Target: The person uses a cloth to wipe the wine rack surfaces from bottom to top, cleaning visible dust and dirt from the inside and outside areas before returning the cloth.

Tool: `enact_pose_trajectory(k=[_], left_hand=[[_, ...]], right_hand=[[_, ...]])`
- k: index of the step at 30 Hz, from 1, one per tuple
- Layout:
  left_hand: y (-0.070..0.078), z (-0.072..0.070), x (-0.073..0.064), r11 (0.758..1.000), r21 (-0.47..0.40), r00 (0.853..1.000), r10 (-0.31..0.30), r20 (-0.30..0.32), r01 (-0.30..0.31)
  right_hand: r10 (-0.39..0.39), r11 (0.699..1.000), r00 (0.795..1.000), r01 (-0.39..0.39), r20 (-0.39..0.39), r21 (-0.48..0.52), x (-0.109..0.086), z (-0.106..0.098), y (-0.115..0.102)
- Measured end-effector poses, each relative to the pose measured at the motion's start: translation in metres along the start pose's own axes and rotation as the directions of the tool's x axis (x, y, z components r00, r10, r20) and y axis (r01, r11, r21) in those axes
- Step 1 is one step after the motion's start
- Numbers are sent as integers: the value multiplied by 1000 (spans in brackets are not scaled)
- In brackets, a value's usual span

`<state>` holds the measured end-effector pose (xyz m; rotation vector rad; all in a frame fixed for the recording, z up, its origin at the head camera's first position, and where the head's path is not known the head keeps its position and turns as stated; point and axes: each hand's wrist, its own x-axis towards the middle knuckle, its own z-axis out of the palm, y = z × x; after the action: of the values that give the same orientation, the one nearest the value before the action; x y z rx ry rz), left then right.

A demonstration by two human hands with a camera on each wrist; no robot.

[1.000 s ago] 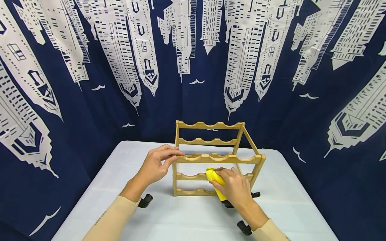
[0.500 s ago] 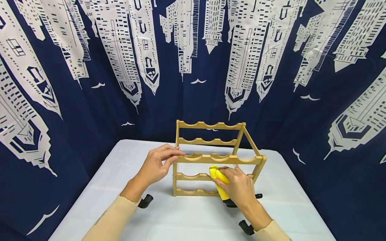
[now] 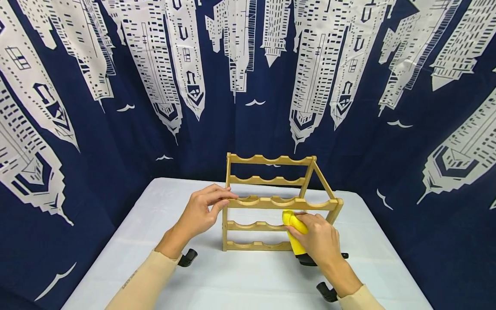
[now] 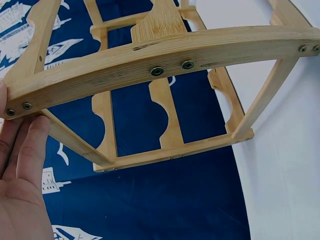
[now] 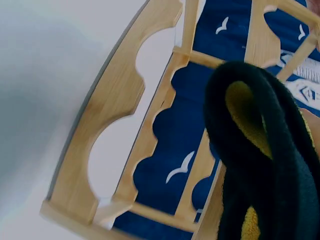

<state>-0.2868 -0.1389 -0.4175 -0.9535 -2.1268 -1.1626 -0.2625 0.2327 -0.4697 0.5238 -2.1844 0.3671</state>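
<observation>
A light wooden wine rack (image 3: 267,203) with scalloped rails stands upright on the table. At its front upper left corner, my left hand (image 3: 202,211) holds the top rail, thumb in front. My right hand (image 3: 320,237) grips a folded cloth (image 3: 295,234), yellow on one face and dark on the other, at the right part of the front middle rail. The cloth hides a stretch of that rail. In the right wrist view the cloth's dark folds (image 5: 290,160) cover much of the right side. The left wrist view shows fingers (image 4: 32,150) under the rack's corner.
A white cloth covers the table (image 3: 240,284). Behind it hangs a navy curtain (image 3: 263,129) printed with white buildings and birds. Black wrist mounts (image 3: 188,257) sit near both forearms.
My right hand has slid to the right along the front middle rail, taking the cloth with it. The left hand stays on the rack's corner, and the rack has not moved.
</observation>
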Motion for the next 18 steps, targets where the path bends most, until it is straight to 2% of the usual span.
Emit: enact_pose_trajectory(k=[4,9,13,18], left_hand=[[1,-2,1,1000,6,1000,-6,-2,6],[3,-4,1,1000,5,1000,-23,-2,23],[3,-2,1,999,5,999,-36,8,36],[3,0,1,1000,8,1000,-29,3,29]], right_hand=[[33,999,999,-32,20,-43,-9,-8,16],[-42,989,998,47,38,-139,-20,-14,31],[-106,974,994,104,0,-202,-22,-21,38],[-113,968,992,97,-57,-230,-23,-30,49]])
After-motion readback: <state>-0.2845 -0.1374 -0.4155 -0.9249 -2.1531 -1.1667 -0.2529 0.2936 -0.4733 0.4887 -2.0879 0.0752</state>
